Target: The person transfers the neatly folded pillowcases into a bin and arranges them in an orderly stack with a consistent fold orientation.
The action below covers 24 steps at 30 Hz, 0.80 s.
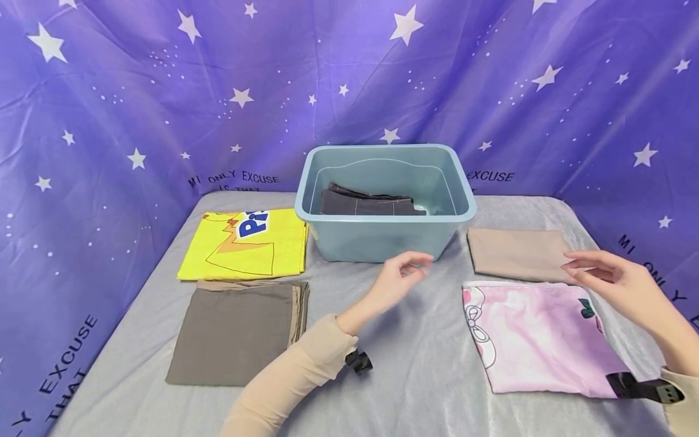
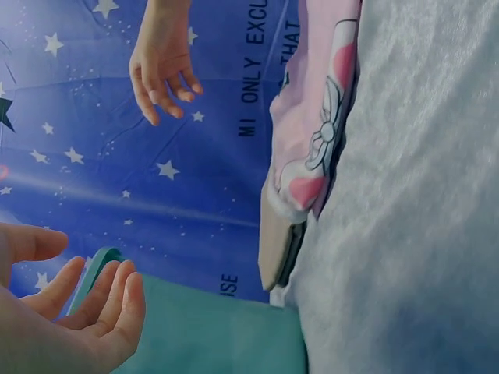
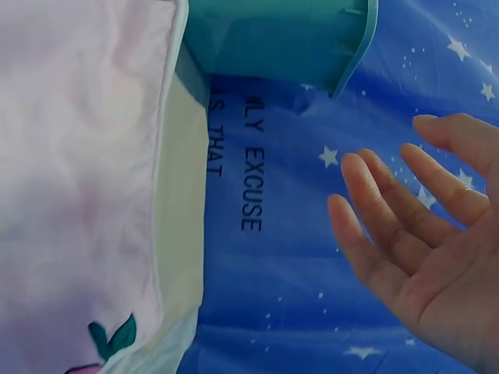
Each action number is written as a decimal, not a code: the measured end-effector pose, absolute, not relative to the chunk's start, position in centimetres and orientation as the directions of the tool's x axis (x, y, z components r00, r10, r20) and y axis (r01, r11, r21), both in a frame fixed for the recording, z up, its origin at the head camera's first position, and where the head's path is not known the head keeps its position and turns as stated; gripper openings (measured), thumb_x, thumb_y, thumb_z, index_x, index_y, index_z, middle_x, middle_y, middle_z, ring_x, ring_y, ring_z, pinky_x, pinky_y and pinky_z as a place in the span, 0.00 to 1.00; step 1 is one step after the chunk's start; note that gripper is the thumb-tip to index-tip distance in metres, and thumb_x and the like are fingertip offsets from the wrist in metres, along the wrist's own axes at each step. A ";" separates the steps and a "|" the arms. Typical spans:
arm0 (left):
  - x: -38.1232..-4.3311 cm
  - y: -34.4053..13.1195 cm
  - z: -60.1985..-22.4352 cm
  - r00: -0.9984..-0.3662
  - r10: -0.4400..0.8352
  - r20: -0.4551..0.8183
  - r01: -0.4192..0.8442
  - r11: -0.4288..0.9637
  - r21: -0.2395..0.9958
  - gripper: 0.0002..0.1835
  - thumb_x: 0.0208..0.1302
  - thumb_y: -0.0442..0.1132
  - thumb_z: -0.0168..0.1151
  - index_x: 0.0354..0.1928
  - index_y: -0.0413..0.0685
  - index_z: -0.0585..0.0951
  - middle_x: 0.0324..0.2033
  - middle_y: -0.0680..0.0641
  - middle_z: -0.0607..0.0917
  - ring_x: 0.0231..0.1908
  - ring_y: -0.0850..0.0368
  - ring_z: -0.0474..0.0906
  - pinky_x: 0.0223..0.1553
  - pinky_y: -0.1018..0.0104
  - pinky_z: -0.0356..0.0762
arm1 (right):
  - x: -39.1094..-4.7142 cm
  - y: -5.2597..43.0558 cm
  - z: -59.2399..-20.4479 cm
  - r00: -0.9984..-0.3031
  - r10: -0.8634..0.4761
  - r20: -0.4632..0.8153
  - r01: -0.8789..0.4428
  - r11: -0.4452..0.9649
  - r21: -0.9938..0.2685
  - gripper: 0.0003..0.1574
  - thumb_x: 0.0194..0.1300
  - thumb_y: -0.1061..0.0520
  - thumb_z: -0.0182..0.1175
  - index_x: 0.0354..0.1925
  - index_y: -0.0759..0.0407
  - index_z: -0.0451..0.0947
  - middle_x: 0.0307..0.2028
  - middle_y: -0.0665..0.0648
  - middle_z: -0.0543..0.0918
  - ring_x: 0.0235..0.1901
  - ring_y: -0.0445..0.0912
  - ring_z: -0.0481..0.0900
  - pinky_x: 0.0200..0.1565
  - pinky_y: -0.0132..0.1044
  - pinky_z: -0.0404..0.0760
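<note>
So, neither hand had hold of anything. The left hand (image 1: 394, 280) hung loose, fingers softly bent, on the near side of the bin (image 1: 377, 240). The right hand (image 1: 625, 282) hovered slack on the right, by the beige cloth (image 1: 516, 252) and the pink cloth (image 1: 540, 340). The grey-brown cloth (image 1: 235, 334) lay near left, the yellow cloth (image 1: 286, 240) beyond it, and a dark cloth (image 1: 363, 205) sat inside the bin.

My worry: pinching just the top layer could've made a fold flop open, since I saw nothing fastening the layers. Pink and beige lay practically edge to edge (couldn't tell if touching), so grabbing one might've dragged the other. Lifting too low could've snagged the rim.

Bin looked like smooth, hard plastic, tapered with rounded corners. Cloths were flat, roughly rectangular, soft-looking. The table cover (image 1: 406, 388) seemed plushy, the starry backdrop (image 1: 349, 118) creased and slightly shiny.
</note>
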State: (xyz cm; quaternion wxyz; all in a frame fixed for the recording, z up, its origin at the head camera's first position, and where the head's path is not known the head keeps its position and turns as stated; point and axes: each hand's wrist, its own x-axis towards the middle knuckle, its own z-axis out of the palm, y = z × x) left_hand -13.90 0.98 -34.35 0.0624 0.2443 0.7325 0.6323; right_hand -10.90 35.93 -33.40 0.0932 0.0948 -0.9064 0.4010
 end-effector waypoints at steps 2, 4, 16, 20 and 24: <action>-13.8 1.3 -34.6 -0.873 0.437 0.217 0.279 0.083 0.957 0.15 0.56 0.23 0.50 0.46 0.31 0.75 0.42 0.34 0.79 0.39 0.42 0.76 0.37 0.77 0.71 | -10.7 36.4 -33.7 -0.966 -0.090 0.240 -0.239 0.660 -0.712 0.17 0.57 0.66 0.56 0.45 0.54 0.75 0.36 0.27 0.76 0.29 0.26 0.77 0.30 0.15 0.69; -13.7 1.5 -34.7 -0.873 0.434 0.221 0.280 0.076 0.957 0.15 0.55 0.22 0.50 0.46 0.30 0.75 0.42 0.34 0.78 0.39 0.42 0.76 0.36 0.77 0.71 | -10.5 36.9 -34.0 -0.970 -0.083 0.229 -0.227 0.653 -0.722 0.18 0.57 0.67 0.56 0.45 0.52 0.75 0.36 0.28 0.77 0.28 0.28 0.77 0.31 0.15 0.69; -13.2 2.9 -35.8 -0.894 0.413 0.175 0.230 0.087 0.969 0.15 0.54 0.22 0.50 0.45 0.29 0.75 0.42 0.35 0.79 0.39 0.43 0.76 0.34 0.78 0.70 | -9.4 39.5 -35.6 -0.973 -0.097 0.210 -0.225 0.612 -0.758 0.24 0.57 0.69 0.55 0.45 0.42 0.74 0.33 0.29 0.78 0.28 0.27 0.77 0.31 0.13 0.68; -13.1 3.4 -36.3 -0.898 0.410 0.158 0.207 0.077 0.975 0.14 0.54 0.22 0.50 0.44 0.29 0.76 0.41 0.34 0.79 0.39 0.44 0.76 0.33 0.79 0.70 | -9.2 40.2 -36.2 -0.973 -0.096 0.211 -0.226 0.594 -0.772 0.23 0.57 0.70 0.54 0.45 0.45 0.75 0.33 0.30 0.78 0.28 0.27 0.77 0.31 0.14 0.69; -13.5 4.1 -37.8 -0.903 0.407 0.136 0.178 0.066 0.982 0.14 0.53 0.22 0.51 0.44 0.30 0.76 0.39 0.35 0.80 0.35 0.48 0.78 0.30 0.77 0.72 | -9.0 40.9 -36.9 -0.968 -0.114 0.222 -0.247 0.567 -0.786 0.27 0.57 0.72 0.53 0.45 0.41 0.74 0.33 0.32 0.79 0.29 0.28 0.78 0.31 0.15 0.70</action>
